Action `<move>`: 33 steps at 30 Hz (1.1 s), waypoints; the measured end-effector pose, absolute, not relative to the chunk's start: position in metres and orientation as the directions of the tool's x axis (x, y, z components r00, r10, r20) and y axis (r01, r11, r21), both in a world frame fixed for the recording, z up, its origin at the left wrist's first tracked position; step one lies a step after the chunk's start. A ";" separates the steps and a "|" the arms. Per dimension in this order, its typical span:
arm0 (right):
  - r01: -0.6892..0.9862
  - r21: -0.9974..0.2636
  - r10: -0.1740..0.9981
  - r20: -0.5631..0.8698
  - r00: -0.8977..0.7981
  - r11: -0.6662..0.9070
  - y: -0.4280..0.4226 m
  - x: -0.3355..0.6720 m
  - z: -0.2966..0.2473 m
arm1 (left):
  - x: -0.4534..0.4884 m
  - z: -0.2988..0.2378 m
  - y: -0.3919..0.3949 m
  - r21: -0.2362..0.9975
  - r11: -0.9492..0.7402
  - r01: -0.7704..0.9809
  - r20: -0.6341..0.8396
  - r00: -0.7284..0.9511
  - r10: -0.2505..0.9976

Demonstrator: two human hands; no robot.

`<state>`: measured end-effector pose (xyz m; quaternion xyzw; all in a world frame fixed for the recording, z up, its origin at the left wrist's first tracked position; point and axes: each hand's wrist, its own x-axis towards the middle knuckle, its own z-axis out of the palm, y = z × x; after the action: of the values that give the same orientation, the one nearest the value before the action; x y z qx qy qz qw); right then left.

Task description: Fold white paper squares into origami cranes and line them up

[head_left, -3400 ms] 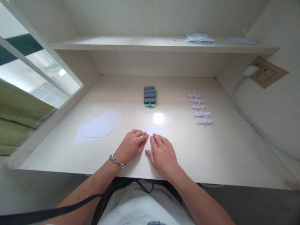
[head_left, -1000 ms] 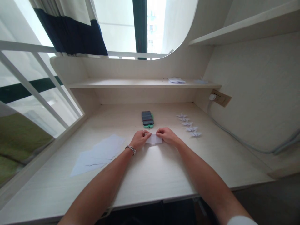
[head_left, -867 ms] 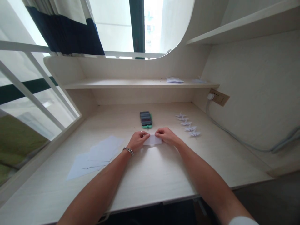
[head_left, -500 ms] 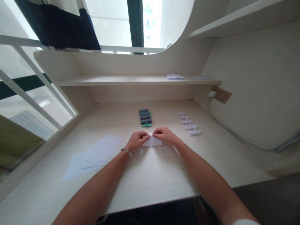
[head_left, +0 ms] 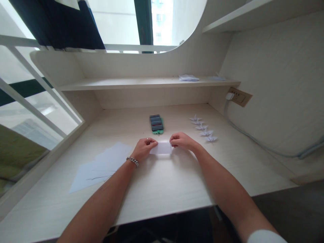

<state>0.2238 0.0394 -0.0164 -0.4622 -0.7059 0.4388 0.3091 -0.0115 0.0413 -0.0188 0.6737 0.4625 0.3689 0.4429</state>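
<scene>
A small white sheet of paper (head_left: 164, 148), rectangular in outline, is held just above the desk (head_left: 164, 189). My left hand (head_left: 144, 147), with a ring and a chain bracelet, pinches its upper left part. At its right edge, my right hand (head_left: 182, 141) has thumb and fingers closed on the paper's upper corner. Beyond the hands lies a dark phone-like device with a green edge (head_left: 157, 125), partly pixelated. Several folded white paper cranes (head_left: 201, 128) stand in a slanting row to the right.
Loose white sheets (head_left: 101, 165) lie on the desk left of my forearm. A raised shelf (head_left: 126, 82) runs along the back, bearing folded papers (head_left: 188, 78). At the right wall, a plug sits in a socket (head_left: 240, 97), its grey cable (head_left: 253, 140) trailing along the wall.
My hands have moved apart, the left to the left and the right to the right. More of the paper's upper edge shows between them. The camera view has shifted slightly.
</scene>
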 end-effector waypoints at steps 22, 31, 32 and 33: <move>0.463 -0.849 0.944 0.114 -0.309 0.254 0.029 0.197 -0.019 | -0.007 -0.015 0.032 0.904 -0.224 0.365 0.084 0.361 0.929; 0.502 -0.841 0.966 0.085 -0.243 0.201 0.032 0.213 -0.013 | -0.009 -0.007 0.030 0.887 -0.241 0.395 0.056 0.425 0.903; 0.491 -0.851 0.969 0.077 -0.236 0.188 0.033 0.216 -0.013 | -0.010 -0.006 0.030 0.894 -0.227 0.386 0.046 0.425 0.904; 0.481 -0.859 0.970 0.067 -0.234 0.176 0.034 0.219 -0.013 | -0.010 -0.005 0.030 0.898 -0.216 0.382 0.037 0.425 0.905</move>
<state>0.2190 0.0335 -0.0126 -0.5240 -0.6924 0.3709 0.3293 -0.0104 0.0304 -0.0047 0.7209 0.4463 0.2975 0.4389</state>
